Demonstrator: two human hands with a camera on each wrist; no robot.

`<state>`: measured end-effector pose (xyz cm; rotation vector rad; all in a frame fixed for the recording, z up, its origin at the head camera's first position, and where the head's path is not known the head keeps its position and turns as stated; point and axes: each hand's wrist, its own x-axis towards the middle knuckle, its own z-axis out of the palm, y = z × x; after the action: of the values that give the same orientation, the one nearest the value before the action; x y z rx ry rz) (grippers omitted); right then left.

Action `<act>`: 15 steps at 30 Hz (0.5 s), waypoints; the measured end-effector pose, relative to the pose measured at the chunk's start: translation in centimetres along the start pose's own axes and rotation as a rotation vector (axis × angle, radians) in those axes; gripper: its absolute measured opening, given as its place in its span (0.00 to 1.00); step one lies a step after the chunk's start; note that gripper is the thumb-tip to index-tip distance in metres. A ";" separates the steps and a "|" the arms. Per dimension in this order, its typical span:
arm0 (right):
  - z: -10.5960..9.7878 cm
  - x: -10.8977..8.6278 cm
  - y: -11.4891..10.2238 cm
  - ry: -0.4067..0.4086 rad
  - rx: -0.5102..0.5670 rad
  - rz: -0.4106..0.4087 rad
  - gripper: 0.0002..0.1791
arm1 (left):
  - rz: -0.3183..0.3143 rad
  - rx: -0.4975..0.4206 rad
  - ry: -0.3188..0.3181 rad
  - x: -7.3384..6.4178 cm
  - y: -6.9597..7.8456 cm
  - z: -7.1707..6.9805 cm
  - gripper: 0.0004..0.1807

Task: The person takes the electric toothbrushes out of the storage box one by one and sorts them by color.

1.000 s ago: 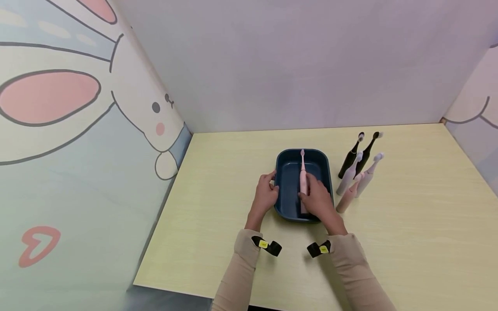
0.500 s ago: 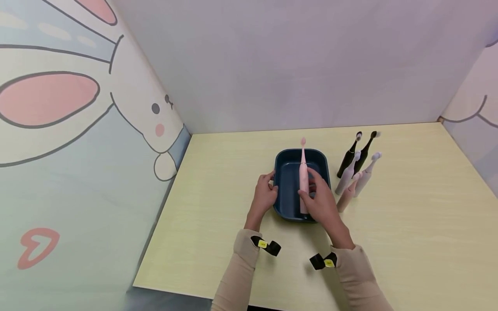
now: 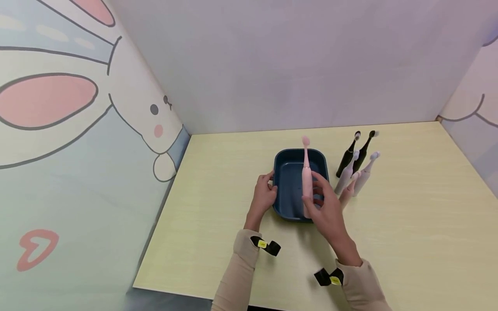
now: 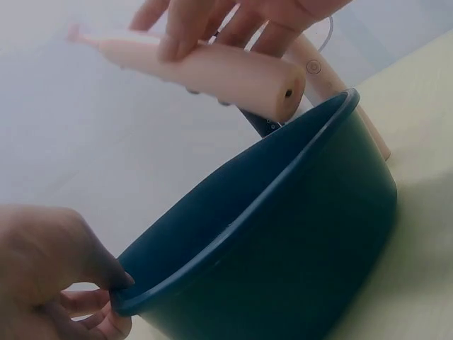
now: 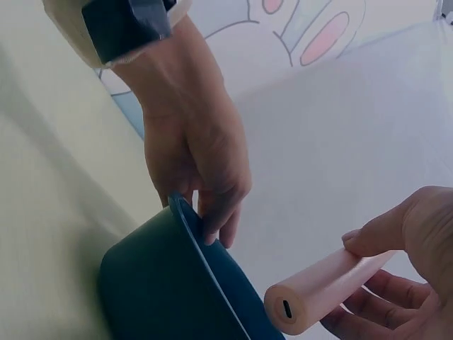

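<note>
A pink electric toothbrush is held in my right hand, between the thumb and the fingers, with its brush head pointing away from me. It hangs above a dark blue basin; the left wrist view shows the handle higher than the rim, apart from it. My left hand pinches the basin's left rim, thumb on the inside and fingers outside, as the right wrist view also shows. No other toothbrush shows on the visible part of the basin's floor.
Right of the basin, several electric toothbrushes stand upright on the pale yellow table: black ones, pale lilac ones and a pink one partly behind my right hand. A grey-white wall rises behind the table.
My right hand has lifted the pink toothbrush up from inside the basin, above its rim, and drawn it slightly right and towards me. The left hand has stayed on the rim.
</note>
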<state>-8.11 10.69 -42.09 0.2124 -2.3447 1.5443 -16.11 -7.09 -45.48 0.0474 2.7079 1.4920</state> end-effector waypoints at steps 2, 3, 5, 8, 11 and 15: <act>-0.2 -0.5 -0.1 0.016 0.001 -0.017 0.37 | -0.004 0.002 0.001 0.0 0.0 0.0 0.29; -0.2 -0.8 -0.1 0.025 -0.005 -0.024 0.37 | -0.007 0.004 0.001 -0.1 0.0 0.0 0.29; -0.3 -1.3 -0.2 0.043 -0.014 -0.039 0.36 | -0.010 0.006 0.002 -0.1 0.0 0.0 0.29; -0.4 -2.0 -0.2 0.080 -0.008 -0.060 0.36 | -0.008 0.007 0.006 -0.1 0.0 0.1 0.28; -0.5 -2.6 0.0 0.125 0.031 -0.092 0.37 | -0.008 0.005 0.007 -0.1 -0.1 0.1 0.28; -0.7 -3.3 0.4 0.184 0.066 -0.178 0.39 | -0.015 0.004 0.009 -0.1 -0.1 0.2 0.29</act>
<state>-4.96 11.36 -43.33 0.2743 -2.0769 1.4891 -15.97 -6.97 -45.64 0.0199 2.7122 1.4864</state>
